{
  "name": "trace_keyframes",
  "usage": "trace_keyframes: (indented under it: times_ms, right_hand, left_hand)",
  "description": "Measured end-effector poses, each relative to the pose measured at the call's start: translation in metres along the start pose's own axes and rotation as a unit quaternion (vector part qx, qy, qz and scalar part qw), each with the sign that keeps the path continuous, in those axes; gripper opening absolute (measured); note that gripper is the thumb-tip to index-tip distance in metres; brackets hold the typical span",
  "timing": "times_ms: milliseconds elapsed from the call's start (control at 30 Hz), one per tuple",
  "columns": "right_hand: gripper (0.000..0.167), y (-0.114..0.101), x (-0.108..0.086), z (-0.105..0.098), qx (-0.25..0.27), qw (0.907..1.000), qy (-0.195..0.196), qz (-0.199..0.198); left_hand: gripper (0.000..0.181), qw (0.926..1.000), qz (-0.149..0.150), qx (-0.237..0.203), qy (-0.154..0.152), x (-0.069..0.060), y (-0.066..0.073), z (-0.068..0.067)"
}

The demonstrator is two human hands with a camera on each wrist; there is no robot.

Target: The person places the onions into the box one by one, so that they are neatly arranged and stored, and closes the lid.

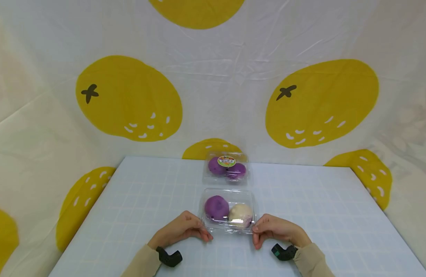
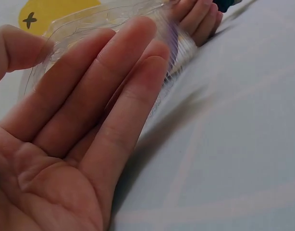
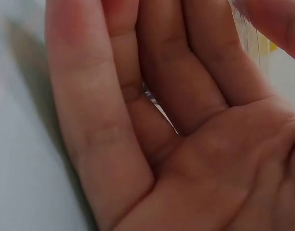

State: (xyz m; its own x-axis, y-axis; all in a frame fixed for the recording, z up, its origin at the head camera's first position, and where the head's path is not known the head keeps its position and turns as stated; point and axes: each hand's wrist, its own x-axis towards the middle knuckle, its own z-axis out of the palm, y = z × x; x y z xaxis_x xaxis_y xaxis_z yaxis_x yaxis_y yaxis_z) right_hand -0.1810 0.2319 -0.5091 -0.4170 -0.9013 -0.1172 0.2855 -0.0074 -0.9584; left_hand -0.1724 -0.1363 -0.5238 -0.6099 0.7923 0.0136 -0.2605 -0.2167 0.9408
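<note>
A clear plastic clamshell box [image 1: 213, 227] sits near the middle of the table. Inside it are a round purple ball-shaped piece [image 1: 217, 208] and a cream-white one [image 1: 240, 214] with a purple tinge. My left hand [image 1: 185, 230] pinches the box's near left corner between thumb and index finger, its other fingers extended below. At the near right corner, my right hand [image 1: 277, 230] pinches the edge likewise. In the left wrist view, fingers [image 2: 109, 82] cover much of the box [image 2: 75, 24]; in the right wrist view, the palm and fingers [image 3: 171, 96] hide nearly all of it.
Behind, at the table's far edge, stands another clear box [image 1: 209, 179] with two purple pieces and an oval label [image 1: 226, 161] on its lid. A pale checked cloth covers the table [image 1: 147, 192]. A white curtain with yellow fruit prints [image 1: 223, 96] hangs close behind.
</note>
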Motion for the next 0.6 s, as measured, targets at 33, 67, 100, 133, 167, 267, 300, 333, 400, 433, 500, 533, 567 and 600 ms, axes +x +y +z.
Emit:
trace_keyframes:
  times_ms: [33,67,100,133,167,267,300,333,400,433,500,533,567,600]
  right_hand:
    - [0.036,0.002,0.0,0.0,0.003,1.0,-0.001,-0.005]
    - [0.034,0.003,-0.001,0.001,0.009,0.9999,-0.001,-0.006]
    - [0.031,0.004,-0.003,0.001,0.014,0.9998,-0.002,-0.012]
    - [0.031,0.006,-0.004,0.001,0.019,0.9997,-0.004,-0.018]
    - [0.033,0.008,-0.006,0.001,0.023,0.9994,-0.006,-0.024]
    - [0.038,0.01,-0.009,0.0,0.037,0.9985,-0.008,-0.039]
    - [0.039,0.011,-0.01,0.0,0.04,0.9982,-0.008,-0.044]
    - [0.04,0.011,-0.01,0.0,0.044,0.9979,-0.009,-0.048]
    - [0.039,0.011,-0.011,0.0,0.048,0.9973,-0.008,-0.054]
    - [0.039,0.011,-0.011,0.0,0.051,0.9971,-0.008,-0.055]
    - [0.039,0.011,-0.011,0.0,0.053,0.9971,-0.01,-0.055]
    - [0.039,0.011,-0.01,0.0,0.054,0.997,-0.009,-0.054]
    - [0.04,0.012,-0.009,0.001,0.054,0.9971,-0.009,-0.053]
    - [0.04,0.012,-0.009,0.001,0.056,0.9971,-0.011,-0.051]
  left_hand:
    - [0.03,1.0,0.0,-0.004,-0.001,-0.001,-0.001,0.0]
    - [0.03,1.0,-0.003,-0.007,-0.003,-0.002,-0.002,0.0]
    - [0.03,0.9999,-0.001,-0.01,-0.007,-0.002,-0.003,0.001]
    - [0.03,0.9999,-0.002,-0.012,-0.01,-0.002,-0.004,0.002]
    - [0.03,0.9998,0.001,-0.012,-0.015,-0.002,-0.005,0.002]
    - [0.031,0.9996,0.01,-0.013,-0.025,0.0,-0.005,0.003]
    - [0.032,0.9995,0.012,-0.011,-0.028,0.001,-0.005,0.004]
    - [0.032,0.9995,0.012,-0.011,-0.028,0.001,-0.004,0.004]
    - [0.032,0.9995,0.012,-0.014,-0.027,0.002,-0.004,0.005]
    - [0.032,0.9995,0.011,-0.015,-0.027,0.002,-0.004,0.005]
    - [0.032,0.9995,0.008,-0.016,-0.025,0.001,-0.004,0.005]
    - [0.032,0.9995,0.008,-0.019,-0.023,0.0,-0.004,0.005]
    - [0.032,0.9995,0.007,-0.02,-0.022,0.0,-0.004,0.005]
    - [0.032,0.9996,0.005,-0.02,-0.022,-0.001,-0.004,0.005]
